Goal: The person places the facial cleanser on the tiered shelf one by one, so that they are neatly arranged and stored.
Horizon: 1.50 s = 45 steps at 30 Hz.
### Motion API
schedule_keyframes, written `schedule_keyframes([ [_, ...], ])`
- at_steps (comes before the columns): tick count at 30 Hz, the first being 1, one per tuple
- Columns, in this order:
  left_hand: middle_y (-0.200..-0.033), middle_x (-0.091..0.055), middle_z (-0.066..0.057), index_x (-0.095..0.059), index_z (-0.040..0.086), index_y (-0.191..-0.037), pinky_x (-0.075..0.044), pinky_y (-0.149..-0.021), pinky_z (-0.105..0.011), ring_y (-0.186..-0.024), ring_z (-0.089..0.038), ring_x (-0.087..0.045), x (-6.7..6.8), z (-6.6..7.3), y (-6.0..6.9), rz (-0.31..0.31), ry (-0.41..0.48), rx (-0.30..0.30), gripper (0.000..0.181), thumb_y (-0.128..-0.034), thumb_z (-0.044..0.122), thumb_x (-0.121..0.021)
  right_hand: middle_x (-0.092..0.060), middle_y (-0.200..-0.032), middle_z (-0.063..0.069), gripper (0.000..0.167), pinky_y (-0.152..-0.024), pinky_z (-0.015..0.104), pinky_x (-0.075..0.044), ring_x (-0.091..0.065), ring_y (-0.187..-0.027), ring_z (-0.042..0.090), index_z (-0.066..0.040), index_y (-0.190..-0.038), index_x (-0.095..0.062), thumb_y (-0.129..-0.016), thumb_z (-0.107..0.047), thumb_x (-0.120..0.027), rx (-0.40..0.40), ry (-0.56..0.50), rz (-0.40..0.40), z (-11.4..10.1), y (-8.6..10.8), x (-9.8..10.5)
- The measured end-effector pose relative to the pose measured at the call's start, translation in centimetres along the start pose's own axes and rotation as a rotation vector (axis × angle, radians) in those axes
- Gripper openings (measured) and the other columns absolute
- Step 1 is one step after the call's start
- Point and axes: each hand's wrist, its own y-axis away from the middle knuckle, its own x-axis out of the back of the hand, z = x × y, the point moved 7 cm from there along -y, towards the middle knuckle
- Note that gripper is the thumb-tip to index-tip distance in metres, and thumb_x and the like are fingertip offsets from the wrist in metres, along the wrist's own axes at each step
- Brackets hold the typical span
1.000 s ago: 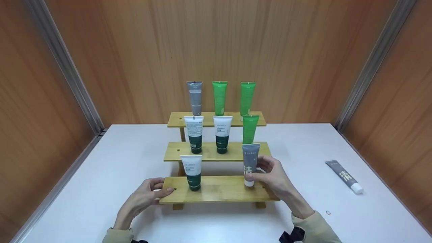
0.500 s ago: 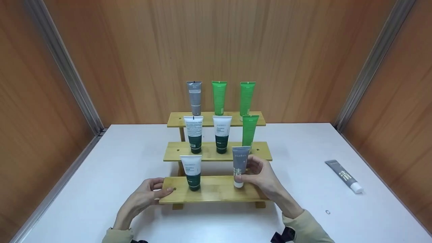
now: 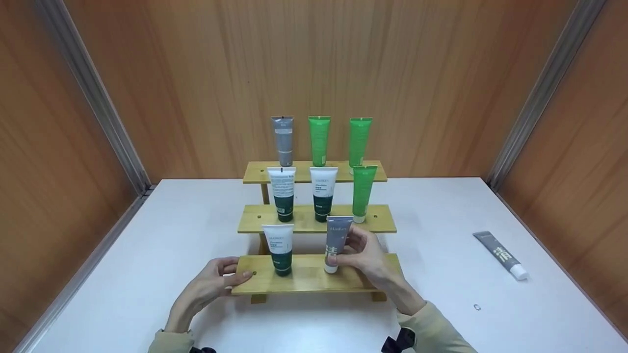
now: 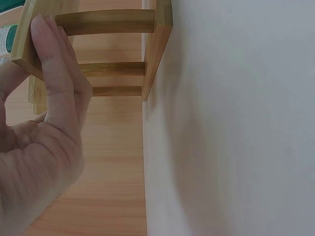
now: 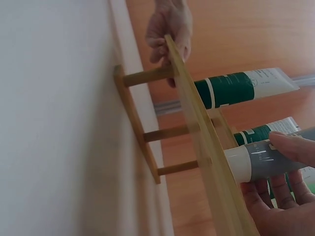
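A three-tier wooden display rack stands on the table. At the left end of its lowest shelf my left hand grips the board, thumb on top and fingers underneath, as the left wrist view shows. My right hand pinches a grey tube between thumb and fingers, white cap down on the lowest shelf, right of its middle. To its left on that shelf stands a white-and-green tube. In the right wrist view the grey tube's white cap meets the board or lies very close to it.
On the middle shelf are two white-and-green tubes and a green tube. The top shelf bears a grey tube and two green ones. Another grey tube lies on the table at right, near a small ring.
My right hand has moved left along the lowest shelf with the grey tube, from near the right end toward the middle. My left hand has stayed in place.
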Motion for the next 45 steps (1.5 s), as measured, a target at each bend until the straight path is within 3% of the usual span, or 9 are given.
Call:
schedule_keyframes([
  [10, -0.136, -0.059, -0.027, -0.03, -0.017, -0.147, -0.059, -0.08, -0.031, -0.095, -0.013, -0.068, -0.2, 0.0, 0.0, -0.021, 0.011, -0.019, 0.083, -0.0931, 0.029, -0.073, -0.071, -0.115, 0.004, 0.063, -0.109, 0.035, -0.048, -0.065, -0.11, 0.016, 0.006, -0.132, -0.057, -0.075, -0.002, -0.085, -0.012, -0.027, -0.019, 0.2, -0.2, -1.1],
  [26, -0.137, -0.057, -0.028, -0.029, -0.017, -0.148, -0.058, -0.082, -0.032, -0.097, -0.013, -0.068, 0.0, -0.1, -0.1, -0.02, 0.007, -0.013, 0.082, -0.094, 0.028, -0.071, -0.067, -0.124, 0.008, 0.062, -0.108, 0.037, -0.049, -0.063, -0.114, 0.018, 0.002, -0.133, -0.057, -0.077, -0.003, -0.083, -0.011, -0.013, -0.042, 0.3, -0.3, -1.9],
  [35, -0.137, -0.057, -0.028, -0.028, -0.016, -0.148, -0.059, -0.083, -0.033, -0.097, -0.014, -0.068, 0.0, -0.1, -0.1, -0.006, 0.008, -0.005, 0.083, -0.0936, 0.028, -0.072, -0.067, -0.118, 0.004, 0.061, -0.104, 0.033, -0.051, -0.062, -0.111, 0.018, 0.004, -0.131, -0.057, -0.077, -0.001, -0.083, 0.005, -0.035, -0.054, 0.4, -0.2, -2.0],
  [41, -0.136, -0.057, -0.027, -0.031, -0.016, -0.148, -0.058, -0.082, -0.031, -0.096, -0.014, -0.068, -0.1, 0.0, 0.0, 0.003, 0.015, 0.002, 0.082, -0.0927, 0.029, -0.073, -0.066, -0.119, 0.004, 0.058, -0.105, 0.032, -0.051, -0.062, -0.112, 0.018, 0.005, -0.129, -0.056, -0.079, -0.002, -0.083, 0.033, -0.033, -0.076, 0.2, 0.2, -1.3],
  [45, -0.138, -0.055, -0.029, -0.03, -0.016, -0.148, -0.059, -0.084, -0.033, -0.097, -0.015, -0.069, -0.1, 0.1, 0.1, 0.007, 0.015, 0.002, 0.083, -0.0924, 0.028, -0.074, -0.067, -0.116, 0.005, 0.051, -0.103, 0.031, -0.053, -0.064, -0.11, 0.018, 0.009, -0.125, -0.056, -0.081, -0.003, -0.081, 0.075, 0.006, -0.072, -0.4, 0.8, 0.5],
])
